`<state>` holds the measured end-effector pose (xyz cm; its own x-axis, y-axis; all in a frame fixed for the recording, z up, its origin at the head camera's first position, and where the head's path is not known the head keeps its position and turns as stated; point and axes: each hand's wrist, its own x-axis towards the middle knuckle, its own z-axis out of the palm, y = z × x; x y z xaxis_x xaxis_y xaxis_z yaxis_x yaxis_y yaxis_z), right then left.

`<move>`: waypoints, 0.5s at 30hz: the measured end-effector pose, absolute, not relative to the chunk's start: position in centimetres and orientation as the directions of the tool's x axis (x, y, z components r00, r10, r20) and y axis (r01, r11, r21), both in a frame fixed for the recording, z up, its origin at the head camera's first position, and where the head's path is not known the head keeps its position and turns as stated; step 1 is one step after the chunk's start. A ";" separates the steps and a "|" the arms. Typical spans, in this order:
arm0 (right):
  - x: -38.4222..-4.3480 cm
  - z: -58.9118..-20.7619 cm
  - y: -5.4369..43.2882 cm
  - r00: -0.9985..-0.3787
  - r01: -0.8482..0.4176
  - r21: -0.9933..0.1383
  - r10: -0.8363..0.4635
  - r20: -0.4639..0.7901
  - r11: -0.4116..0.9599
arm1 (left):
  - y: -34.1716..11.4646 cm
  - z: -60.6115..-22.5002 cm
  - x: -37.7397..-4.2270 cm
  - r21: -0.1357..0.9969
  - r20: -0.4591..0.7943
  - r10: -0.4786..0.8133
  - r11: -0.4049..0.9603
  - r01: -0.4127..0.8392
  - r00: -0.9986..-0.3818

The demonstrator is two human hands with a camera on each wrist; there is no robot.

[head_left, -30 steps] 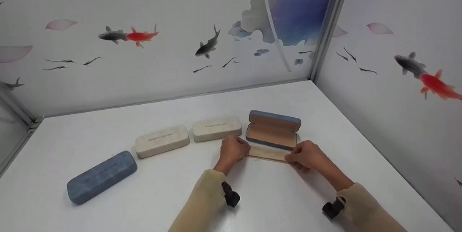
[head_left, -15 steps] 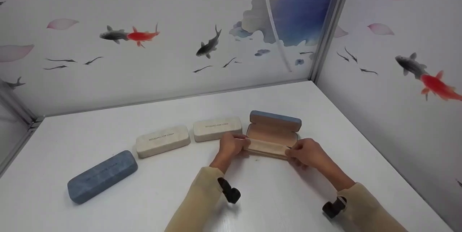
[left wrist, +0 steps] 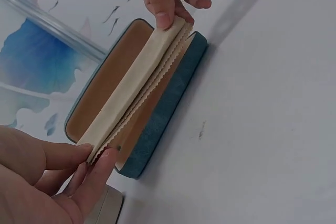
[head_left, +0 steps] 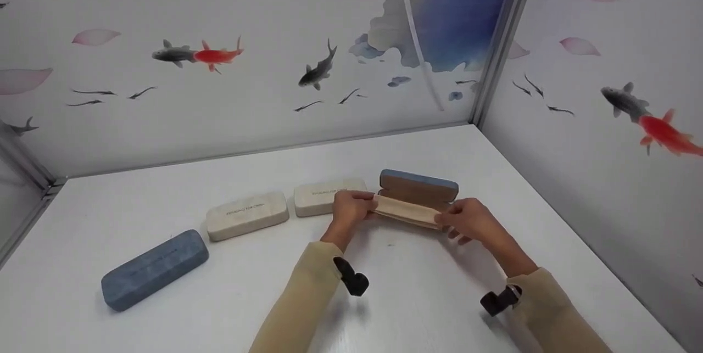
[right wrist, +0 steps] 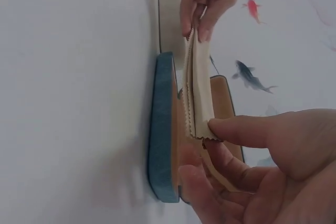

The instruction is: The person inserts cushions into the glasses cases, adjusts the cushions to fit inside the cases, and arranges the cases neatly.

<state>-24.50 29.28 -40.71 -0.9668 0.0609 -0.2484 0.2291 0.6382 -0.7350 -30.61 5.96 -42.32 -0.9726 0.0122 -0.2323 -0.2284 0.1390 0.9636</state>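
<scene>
A folded beige cleaning cloth (head_left: 406, 211) with zigzag-cut edges is stretched between both hands, above the bottom half of an open blue glasses case (head_left: 420, 180). My left hand (head_left: 351, 213) pinches its left end between thumb and fingers. At the other end my right hand (head_left: 467, 220) pinches the cloth in the same way. The left wrist view shows the cloth (left wrist: 139, 85) in layers, over the brown lining and apart from the case's front wall (left wrist: 168, 111). Most of the case's bottom is hidden behind the cloth in the head view.
Left of the open case stand two closed cream glasses cases, one near (head_left: 316, 199) and one farther (head_left: 247, 216). A closed blue case (head_left: 155, 269) lies at the far left of the white table (head_left: 219, 309). Printed wall panels (head_left: 263, 122) border the table behind and at right.
Both hands have lifted the folded cloth from the table in front of the open case and moved it away from me, over the case's bottom half. The other cases stay put.
</scene>
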 end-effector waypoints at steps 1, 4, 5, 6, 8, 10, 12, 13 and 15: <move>-24.7 -40.6 29.3 -0.968 0.225 -0.744 0.057 -0.245 0.629 | 6.0 -42.4 -30.7 0.965 -0.227 -0.001 0.133 -0.225 -0.974; -25.2 -40.2 29.4 -0.973 0.208 -0.784 0.040 -0.228 0.585 | 6.0 -42.7 -30.8 0.972 -0.205 -0.035 0.107 -0.208 -0.978; -25.3 -40.1 29.4 -0.974 0.200 -0.798 0.031 -0.222 0.569 | 6.1 -42.8 -30.9 0.975 -0.197 -0.045 0.099 -0.200 -0.979; -25.4 -40.1 29.5 -0.976 0.195 -0.810 0.025 -0.218 0.554 | 6.2 -42.9 -30.9 0.977 -0.190 -0.052 0.091 -0.194 -0.980; -25.5 -40.1 29.7 -0.977 0.191 -0.827 0.023 -0.210 0.529 | 6.4 -42.9 -30.9 0.978 -0.184 -0.066 0.083 -0.190 -0.981; -25.6 -40.2 30.0 -0.979 0.185 -0.839 0.023 -0.202 0.512 | 6.5 -42.9 -30.9 0.979 -0.179 -0.077 0.084 -0.186 -0.981; -25.7 -40.3 30.2 -0.981 0.183 -0.843 0.031 -0.194 0.506 | 6.7 -42.9 -31.0 0.979 -0.179 -0.087 0.086 -0.186 -0.980; -25.7 -40.4 30.3 -0.981 0.184 -0.843 0.037 -0.192 0.505 | 6.8 -42.8 -31.0 0.978 -0.179 -0.091 0.094 -0.188 -0.980; -25.8 -40.5 30.5 -0.981 0.184 -0.843 0.044 -0.188 0.506 | 6.9 -42.9 -31.1 0.977 -0.174 -0.095 0.105 -0.184 -0.980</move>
